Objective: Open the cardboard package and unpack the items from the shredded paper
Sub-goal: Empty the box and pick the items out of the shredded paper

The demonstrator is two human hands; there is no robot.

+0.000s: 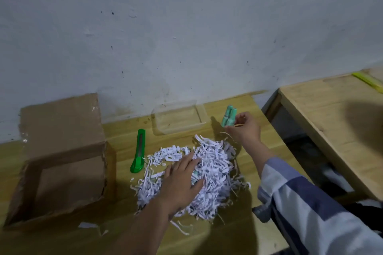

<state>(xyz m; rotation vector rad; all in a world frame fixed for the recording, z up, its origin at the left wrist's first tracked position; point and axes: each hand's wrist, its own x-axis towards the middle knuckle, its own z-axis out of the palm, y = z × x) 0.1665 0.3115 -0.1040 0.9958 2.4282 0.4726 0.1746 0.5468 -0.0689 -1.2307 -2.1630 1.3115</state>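
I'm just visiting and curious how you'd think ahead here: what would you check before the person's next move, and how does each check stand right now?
1. Cardboard box opened and emptied: ok, nothing shows inside.
2. Right hand holds the mint-green item securely: ok, fingers pinch its lower end.
3. Clear tray free to take the item: ok, it looks bare.
4. Green utility knife away from the hands: ok, it lies left of the shredded paper; whether the blade is out, cannot tell.
5. Left hand has found another item: cannot tell; a bit of green shows near its fingertips.
6. All items unpacked: not ok yet, probably.
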